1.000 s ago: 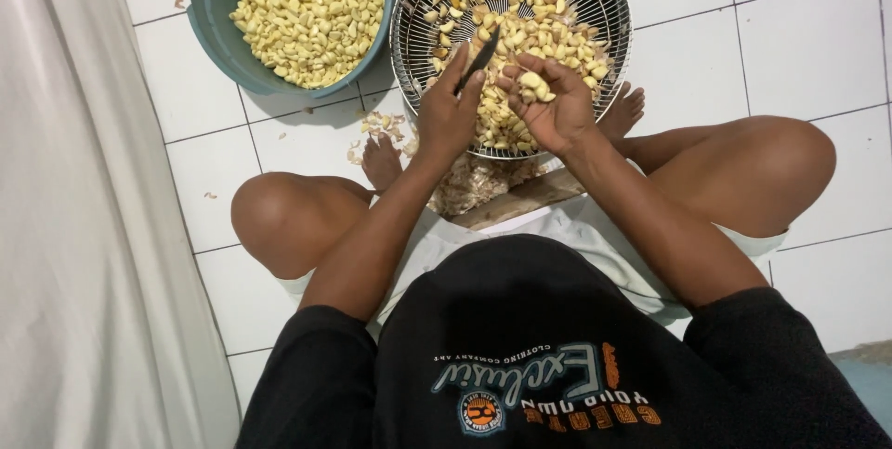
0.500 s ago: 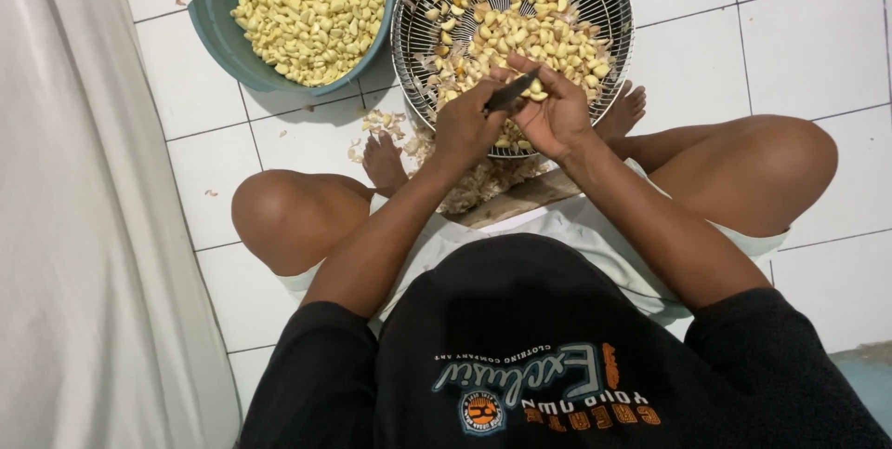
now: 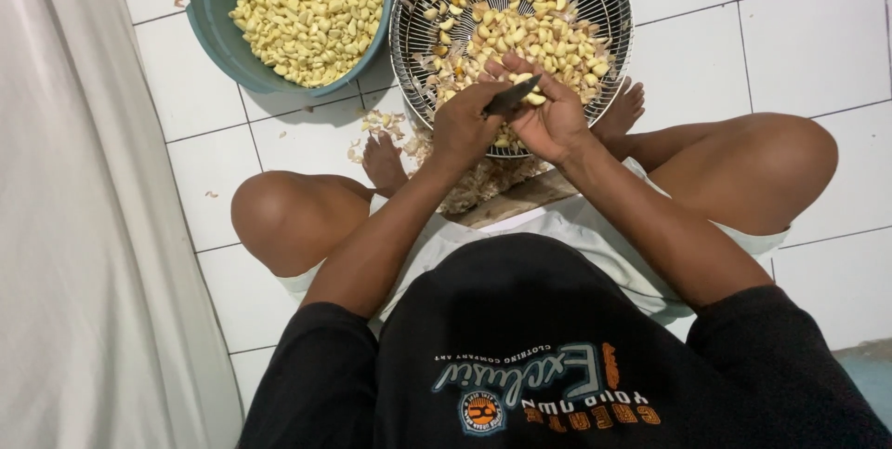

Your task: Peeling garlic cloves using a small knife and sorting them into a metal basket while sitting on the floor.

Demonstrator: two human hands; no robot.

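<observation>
white floor tiles (image 3: 818, 49) with dark grout lines fill the scene, and a pale curtain (image 3: 84, 226) hangs down the left side. the person sits cross-legged on the tiles in a black shirt (image 3: 557, 356) and pale shorts, knees spread out to left and right, bare feet tucked in near the middle

both forearms reach away from the body and converge, so the two hands meet over the near rim of a round wire basket (image 3: 609, 3) that sits far centre. the left hand (image 3: 462, 125) is curled into a loose fist, knuckles up, closed on the handle of a small dark knife (image 3: 511, 99) whose blade angles up to the right. the right hand (image 3: 555, 119) is turned palm-in beside it, fingers bent around a pale garlic clove (image 3: 533, 99) that lies right against the blade. the hands touch each other at the thumbs

the basket holds a heap of unpeeled garlic cloves (image 3: 520, 12) mixed with papery skins. to its left, just beside it, a teal plastic basin (image 3: 209, 12) is filled with peeled yellowish cloves (image 3: 307, 7). loose peel scraps (image 3: 376, 124) lie on the tile between the basin and the left foot, and more husks pile under the hands on a wooden board (image 3: 516, 200) near the shorts
</observation>
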